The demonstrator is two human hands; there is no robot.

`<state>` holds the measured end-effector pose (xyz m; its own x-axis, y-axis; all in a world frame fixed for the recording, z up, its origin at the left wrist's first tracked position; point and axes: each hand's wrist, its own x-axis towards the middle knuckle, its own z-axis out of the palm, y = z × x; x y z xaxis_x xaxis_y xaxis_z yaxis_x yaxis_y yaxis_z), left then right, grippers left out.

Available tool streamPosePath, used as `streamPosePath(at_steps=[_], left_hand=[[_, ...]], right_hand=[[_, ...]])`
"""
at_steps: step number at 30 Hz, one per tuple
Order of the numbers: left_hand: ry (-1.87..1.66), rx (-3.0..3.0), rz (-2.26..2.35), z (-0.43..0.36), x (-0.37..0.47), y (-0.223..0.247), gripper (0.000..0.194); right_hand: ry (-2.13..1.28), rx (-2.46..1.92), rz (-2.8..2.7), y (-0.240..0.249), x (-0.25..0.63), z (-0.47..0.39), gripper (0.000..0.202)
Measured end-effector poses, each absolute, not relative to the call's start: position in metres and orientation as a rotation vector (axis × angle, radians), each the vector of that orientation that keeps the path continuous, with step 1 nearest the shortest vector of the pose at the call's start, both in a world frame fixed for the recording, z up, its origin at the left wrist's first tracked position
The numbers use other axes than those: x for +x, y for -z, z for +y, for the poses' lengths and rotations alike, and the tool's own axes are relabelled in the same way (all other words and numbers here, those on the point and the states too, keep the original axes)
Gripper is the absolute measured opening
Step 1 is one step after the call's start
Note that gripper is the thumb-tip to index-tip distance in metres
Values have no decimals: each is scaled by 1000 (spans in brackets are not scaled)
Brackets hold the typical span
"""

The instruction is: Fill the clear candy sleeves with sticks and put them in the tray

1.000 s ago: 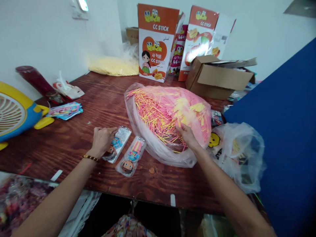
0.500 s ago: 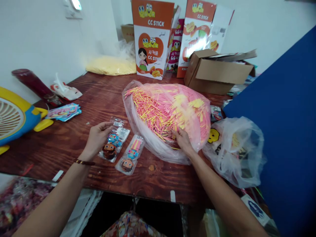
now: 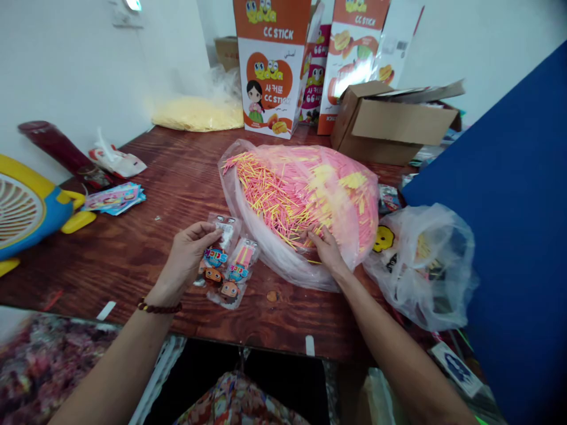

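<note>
My left hand (image 3: 194, 247) is closed on the upper part of a small clear packet (image 3: 215, 257) printed with a cartoon face and the word "Stick". A second packet (image 3: 238, 271) of the same kind lies flat on the table beside it, with pink and yellow sticks showing through its top. My right hand (image 3: 325, 248) reaches into the opening of a large clear plastic bag (image 3: 279, 260), its fingers pinched among thin pink and yellow sticks (image 3: 270, 198). How many sticks are between those fingers is hidden.
Behind the bag stand a printed carton (image 3: 270, 71) and an open cardboard box (image 3: 394, 127). A white plastic bag (image 3: 425, 265) sits at the right, near a blue panel (image 3: 509, 206). At the left are a toy-like fan (image 3: 26, 212), tissues (image 3: 117, 159) and stacked printed packets (image 3: 115, 198).
My left hand has moved right, lifting its packet partly over the second one. My right hand stays at the bag's opening, its fingers drawn slightly closer together.
</note>
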<state>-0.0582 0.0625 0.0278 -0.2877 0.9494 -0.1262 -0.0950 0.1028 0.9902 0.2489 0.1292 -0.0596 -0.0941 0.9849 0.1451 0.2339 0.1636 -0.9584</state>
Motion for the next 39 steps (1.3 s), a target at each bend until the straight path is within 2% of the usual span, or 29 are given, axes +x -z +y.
streamPosePath(at_steps=[10,17,20,24,28,34,39], left_hand=[[-1247,911,1324,52,-31,-26,34],[-1063,1089,1297,47,-10,-17,28],[-1027,1193,1279,45,-2,-11,23],[-962,1257,1275,43,-3,-6,23],[-917,1288,1262,40,-10,-3,27],[-866,1310,1267,34,-14,1,28],[-853,1419,1268,31,-18,4,35]], right_hand=[[-1033,-1345,-1522,58,246,126,22],[-1301,-1079,-1175,17,237,115,27],[-1345,-1072,-1357,-8,223,98,25],[-1089,-1054,-1877,-26,203,81,18],[-879,-971,-2188,-19,192,78,14],[-925,-986,-2289,-19,187,77,15],[-1021,-1043,-2151,-28,187,78,17]])
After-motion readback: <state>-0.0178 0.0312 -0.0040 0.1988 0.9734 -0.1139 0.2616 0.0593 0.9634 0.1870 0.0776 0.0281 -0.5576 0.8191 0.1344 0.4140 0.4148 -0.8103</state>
